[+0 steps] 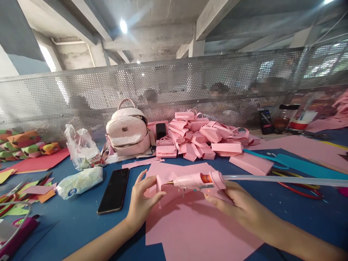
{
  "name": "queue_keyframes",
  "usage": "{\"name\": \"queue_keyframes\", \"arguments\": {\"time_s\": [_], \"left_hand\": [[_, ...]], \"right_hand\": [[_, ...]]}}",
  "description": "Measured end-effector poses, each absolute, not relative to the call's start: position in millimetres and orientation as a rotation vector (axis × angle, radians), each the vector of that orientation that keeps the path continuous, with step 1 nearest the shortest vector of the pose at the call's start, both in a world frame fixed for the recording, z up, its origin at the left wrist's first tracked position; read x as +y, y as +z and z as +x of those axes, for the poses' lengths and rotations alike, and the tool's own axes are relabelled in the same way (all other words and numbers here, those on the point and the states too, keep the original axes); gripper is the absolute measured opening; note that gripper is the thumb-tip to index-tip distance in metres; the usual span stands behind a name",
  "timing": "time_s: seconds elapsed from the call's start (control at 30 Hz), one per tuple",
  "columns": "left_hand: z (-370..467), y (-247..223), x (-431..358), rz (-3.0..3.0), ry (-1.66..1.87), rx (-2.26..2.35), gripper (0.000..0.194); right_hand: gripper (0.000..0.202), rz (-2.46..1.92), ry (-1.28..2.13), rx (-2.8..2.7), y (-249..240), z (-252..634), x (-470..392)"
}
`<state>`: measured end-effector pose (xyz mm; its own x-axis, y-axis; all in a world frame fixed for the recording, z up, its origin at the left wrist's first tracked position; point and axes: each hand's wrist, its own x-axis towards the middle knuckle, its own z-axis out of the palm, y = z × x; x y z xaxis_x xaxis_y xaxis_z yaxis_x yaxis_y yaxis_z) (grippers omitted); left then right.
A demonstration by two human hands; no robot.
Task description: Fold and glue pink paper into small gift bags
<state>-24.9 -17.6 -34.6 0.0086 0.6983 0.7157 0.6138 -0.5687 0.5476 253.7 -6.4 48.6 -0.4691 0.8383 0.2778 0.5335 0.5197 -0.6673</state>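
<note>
My right hand (231,203) grips a pink hot glue gun (194,181), whose nozzle points left. A long clear glue stick (272,179) runs out of its back end. Between the thumb and fingers of my left hand (143,195) is a small folded pink paper piece (159,185). The nozzle tip is right at this piece; whether they touch I cannot tell. Pink paper sheets (201,224) lie flat on the blue table under both hands. Behind them is a heap of folded pink paper boxes (201,134), some with strip handles.
A black phone (113,192) and a tissue pack (81,182) lie to the left. A pink backpack (127,130) stands at the back, before a perforated metal screen (174,79). Scissors (16,188) and paper scraps are far left; a red-handled tool (301,191) lies at right.
</note>
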Motion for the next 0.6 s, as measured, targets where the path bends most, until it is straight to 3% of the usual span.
{"name": "queue_keyframes", "arguments": {"time_s": [0.6], "left_hand": [[-24.6, -36.3, -16.2, 2.152, 1.619, 1.42, 0.037]], "right_hand": [[0.038, -1.141, 0.673, -2.148, 46.0, 261.3, -3.9]]}}
